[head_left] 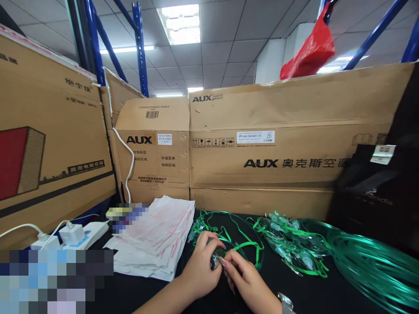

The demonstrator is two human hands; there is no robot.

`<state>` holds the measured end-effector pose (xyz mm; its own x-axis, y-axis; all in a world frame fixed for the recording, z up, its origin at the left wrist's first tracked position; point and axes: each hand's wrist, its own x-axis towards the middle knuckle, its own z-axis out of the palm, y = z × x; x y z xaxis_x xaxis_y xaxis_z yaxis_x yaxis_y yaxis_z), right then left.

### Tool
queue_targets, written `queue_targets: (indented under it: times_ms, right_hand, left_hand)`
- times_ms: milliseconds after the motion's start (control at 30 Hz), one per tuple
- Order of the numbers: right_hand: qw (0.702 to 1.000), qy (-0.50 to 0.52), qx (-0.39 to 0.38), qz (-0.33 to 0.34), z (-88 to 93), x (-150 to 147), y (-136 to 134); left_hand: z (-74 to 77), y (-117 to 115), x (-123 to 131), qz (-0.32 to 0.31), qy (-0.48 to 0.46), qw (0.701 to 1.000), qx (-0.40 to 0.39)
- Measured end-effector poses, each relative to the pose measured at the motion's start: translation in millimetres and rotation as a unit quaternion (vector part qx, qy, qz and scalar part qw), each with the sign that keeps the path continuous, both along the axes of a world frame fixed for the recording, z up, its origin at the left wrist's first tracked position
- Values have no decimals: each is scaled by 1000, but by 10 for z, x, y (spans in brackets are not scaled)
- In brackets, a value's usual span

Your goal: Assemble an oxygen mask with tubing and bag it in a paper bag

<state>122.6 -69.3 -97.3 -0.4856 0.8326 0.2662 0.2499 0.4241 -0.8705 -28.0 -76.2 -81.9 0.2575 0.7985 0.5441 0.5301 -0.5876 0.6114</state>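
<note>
My left hand [203,268] curls around a clear, green-tinted oxygen mask [214,261], mostly hidden by the fingers. At its right edge, my right hand [245,275] pinches a small part with thumb and forefinger; that part is too small to make out. A green elastic strap [251,245] loops over the black table just behind the hands. Another clear mask piece [198,226] with green straps lies behind my left hand. To the right sits a pile of clear oxygen masks [306,257] with green straps.
A large coil of green tubing [369,257] spreads at the right. White printed plastic sheets or bags [153,240] are stacked at the left, near plugged-in white adapters [72,235]. Cardboard panels [262,174] wall the back and left side. A red bag [309,52] hangs above.
</note>
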Motion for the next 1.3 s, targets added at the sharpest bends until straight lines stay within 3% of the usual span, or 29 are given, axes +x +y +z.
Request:
queue_targets:
  times_ms: [1300]
  right_hand:
    - [1000,15,-18,1,55,-20,-21]
  left_hand:
    - [-41,62,-7,11,-10,1000,-7]
